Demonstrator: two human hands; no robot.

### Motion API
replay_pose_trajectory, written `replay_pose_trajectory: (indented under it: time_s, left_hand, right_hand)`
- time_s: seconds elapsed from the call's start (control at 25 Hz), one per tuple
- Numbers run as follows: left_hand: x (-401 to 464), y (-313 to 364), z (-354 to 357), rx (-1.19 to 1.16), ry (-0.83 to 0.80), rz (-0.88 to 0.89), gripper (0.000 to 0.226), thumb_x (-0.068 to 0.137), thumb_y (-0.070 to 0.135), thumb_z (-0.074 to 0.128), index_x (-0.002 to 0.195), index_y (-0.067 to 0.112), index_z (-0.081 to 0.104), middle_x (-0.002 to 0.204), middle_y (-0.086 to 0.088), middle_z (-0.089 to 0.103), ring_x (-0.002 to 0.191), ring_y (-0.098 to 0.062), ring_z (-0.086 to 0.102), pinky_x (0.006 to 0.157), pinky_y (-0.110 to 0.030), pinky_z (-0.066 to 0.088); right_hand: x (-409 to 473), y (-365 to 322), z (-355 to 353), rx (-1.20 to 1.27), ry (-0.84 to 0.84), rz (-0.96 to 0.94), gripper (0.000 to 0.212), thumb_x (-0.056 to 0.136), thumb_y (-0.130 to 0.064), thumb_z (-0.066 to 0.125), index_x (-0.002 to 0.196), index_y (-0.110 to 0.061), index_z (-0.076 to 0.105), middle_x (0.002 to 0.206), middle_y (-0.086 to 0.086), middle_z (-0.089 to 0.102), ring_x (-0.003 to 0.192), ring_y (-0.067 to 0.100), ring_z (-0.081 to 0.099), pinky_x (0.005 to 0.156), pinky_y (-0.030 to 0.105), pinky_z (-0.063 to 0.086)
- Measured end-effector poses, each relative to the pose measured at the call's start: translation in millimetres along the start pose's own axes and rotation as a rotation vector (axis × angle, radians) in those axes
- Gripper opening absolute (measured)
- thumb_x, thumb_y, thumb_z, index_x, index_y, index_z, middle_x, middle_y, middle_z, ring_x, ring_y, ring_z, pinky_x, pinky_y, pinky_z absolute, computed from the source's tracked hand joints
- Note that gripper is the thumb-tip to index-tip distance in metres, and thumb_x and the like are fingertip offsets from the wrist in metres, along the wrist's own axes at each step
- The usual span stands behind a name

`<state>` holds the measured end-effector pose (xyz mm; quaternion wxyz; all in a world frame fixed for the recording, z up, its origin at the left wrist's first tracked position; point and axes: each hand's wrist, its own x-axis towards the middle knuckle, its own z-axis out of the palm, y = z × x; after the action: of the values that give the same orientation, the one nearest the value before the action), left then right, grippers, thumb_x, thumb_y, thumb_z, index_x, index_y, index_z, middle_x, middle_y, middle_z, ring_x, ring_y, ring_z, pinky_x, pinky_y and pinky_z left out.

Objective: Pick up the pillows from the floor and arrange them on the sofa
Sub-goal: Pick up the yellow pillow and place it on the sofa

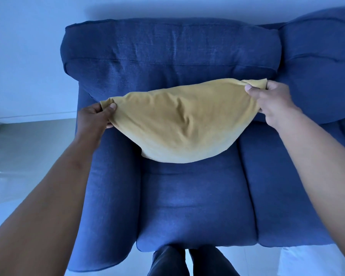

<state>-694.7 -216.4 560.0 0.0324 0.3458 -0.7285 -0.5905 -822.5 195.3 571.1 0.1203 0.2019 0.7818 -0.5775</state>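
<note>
A mustard-yellow pillow hangs stretched between my two hands over the seat of a blue sofa. My left hand pinches its left corner between thumb and fingers. My right hand grips the opposite corner, a little higher, in front of the sofa's back cushion. The pillow sags in the middle, and its lower edge is close above the seat cushion; whether it touches the seat I cannot tell.
The sofa's left armrest lies below my left forearm. A second seat section and back cushion extend to the right. My legs stand at the sofa's front edge. Pale floor and wall are at the left.
</note>
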Motion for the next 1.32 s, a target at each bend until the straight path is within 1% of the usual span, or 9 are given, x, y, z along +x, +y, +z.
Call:
replay_pose_trajectory:
  time_s: [0.12,0.32,0.48,0.56,0.68,0.76,0.92,1.12,1.32]
  left_hand:
    - [-11.2,-5.1,-17.5,0.089,-0.031,0.018,0.015,0.101,0.018,0.073,0.114,0.012,0.077,0.099,-0.009,0.076,0.089,-0.019,0.076,0.074,-0.024,0.066]
    - [-7.8,-10.7,-18.7,0.146,0.006,-0.034,0.006,0.097,0.024,0.078,0.097,0.018,0.078,0.111,-0.020,0.078,0.103,-0.035,0.077,0.090,-0.042,0.065]
    - [2.9,-6.1,-8.3,0.162,0.028,-0.054,0.010,0.094,0.028,0.080,0.085,0.023,0.078,0.101,-0.012,0.077,0.098,-0.029,0.077,0.085,-0.039,0.065]
    - [8.2,-1.7,-9.5,0.083,0.049,-0.011,0.013,0.093,0.027,0.080,0.082,0.022,0.077,0.096,-0.009,0.073,0.092,-0.026,0.073,0.087,-0.041,0.065]
    - [7.4,-1.1,-12.3,0.072,0.017,-0.043,0.011,0.093,0.028,0.081,0.101,0.021,0.081,0.103,-0.008,0.079,0.098,-0.027,0.079,0.081,-0.037,0.062]
    - [8.2,-4.1,-14.6,0.102,0.001,-0.105,0.020,0.091,0.027,0.084,0.108,0.017,0.081,0.106,-0.009,0.080,0.103,-0.030,0.080,0.084,-0.039,0.062]
    - [4.0,4.9,-15.8,0.104,0.019,-0.104,0.008,0.092,0.020,0.082,0.090,0.021,0.074,0.099,-0.008,0.078,0.098,-0.028,0.078,0.097,-0.046,0.061]
    - [-0.5,10.4,-17.7,0.094,0.011,-0.103,0.016,0.098,0.018,0.074,0.084,0.021,0.068,0.088,-0.003,0.074,0.097,-0.028,0.076,0.095,-0.045,0.060]
    - [-13.7,3.2,-24.8,0.062,0.149,-0.096,0.015,0.101,0.030,0.066,0.090,0.019,0.069,0.103,-0.005,0.080,0.085,-0.022,0.076,0.084,-0.042,0.062]
  right_hand:
    - [-13.1,-3.8,-12.6,-0.036,-0.034,-0.008,0.009,0.090,-0.024,0.078,0.086,-0.021,0.071,0.091,-0.004,0.074,0.083,0.016,0.068,0.081,0.039,0.058]
    - [-15.9,6.3,-7.7,-0.041,0.004,0.041,0.010,0.091,-0.020,0.077,0.096,-0.015,0.070,0.091,-0.004,0.072,0.088,0.016,0.070,0.092,0.042,0.060]
    - [-11.8,6.8,0.9,-0.030,0.048,0.100,0.008,0.091,-0.018,0.077,0.094,-0.016,0.070,0.098,0.000,0.075,0.090,0.017,0.072,0.092,0.045,0.061]
    - [-9.9,-3.1,-0.8,-0.028,0.095,0.062,0.019,0.089,-0.021,0.078,0.102,-0.009,0.072,0.108,0.007,0.077,0.100,0.024,0.074,0.091,0.045,0.062]
    - [-7.5,-7.6,-5.1,-0.037,0.105,0.087,0.021,0.088,-0.023,0.080,0.103,-0.013,0.071,0.105,0.004,0.076,0.105,0.025,0.073,0.093,0.046,0.061]
    - [-9.3,-4.4,-4.7,-0.058,0.083,0.138,0.018,0.087,-0.022,0.080,0.100,-0.018,0.068,0.106,0.000,0.073,0.108,0.022,0.070,0.095,0.047,0.058]
    - [-13.2,-7.3,-0.8,-0.021,0.106,0.149,0.024,0.088,-0.017,0.079,0.109,-0.011,0.069,0.103,0.000,0.072,0.106,0.021,0.070,0.095,0.046,0.057]
    - [-16.8,-9.3,-4.3,-0.018,0.122,0.156,0.014,0.087,-0.019,0.080,0.085,-0.021,0.066,0.109,0.001,0.073,0.107,0.022,0.068,0.094,0.045,0.057]
    - [-33.4,-7.1,-13.3,-0.036,0.214,0.137,0.022,0.087,-0.027,0.077,0.106,-0.017,0.072,0.111,0.008,0.076,0.104,0.027,0.073,0.087,0.045,0.062]
